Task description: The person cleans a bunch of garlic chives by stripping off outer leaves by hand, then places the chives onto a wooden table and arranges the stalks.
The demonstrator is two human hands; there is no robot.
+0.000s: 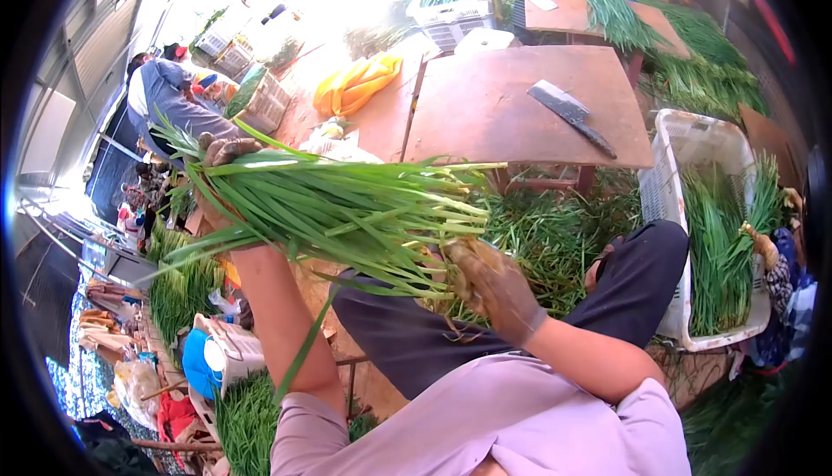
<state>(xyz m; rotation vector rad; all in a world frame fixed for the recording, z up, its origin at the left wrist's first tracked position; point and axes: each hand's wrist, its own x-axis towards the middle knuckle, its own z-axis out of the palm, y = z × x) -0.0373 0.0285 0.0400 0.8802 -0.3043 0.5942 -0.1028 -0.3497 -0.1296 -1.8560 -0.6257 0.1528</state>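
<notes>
A bundle of long green leafy stalks (pixel 338 203) lies across in front of me, its leaf tips to the left and pale cut ends to the right. My left hand (pixel 224 164), in a brownish glove, is wrapped round the leafy part, much of it hidden under the leaves. At the cut ends is my right hand (pixel 494 284), in a thin dirty glove, its fingers closed on the stalk ends. Beyond the bundle, a cleaver (pixel 572 116) rests on a wooden board table (pixel 485 99). Loose green trimmings (pixel 563 233) are heaped below that table.
On the right stands a white crate (pixel 693 337) of green stalks, with another person's gloved hand (pixel 761 246) over it. An orange cloth (pixel 357 84) lies on the boards ahead. A person bends at the upper left (pixel 173 99). More stalks (pixel 247 424) are at lower left.
</notes>
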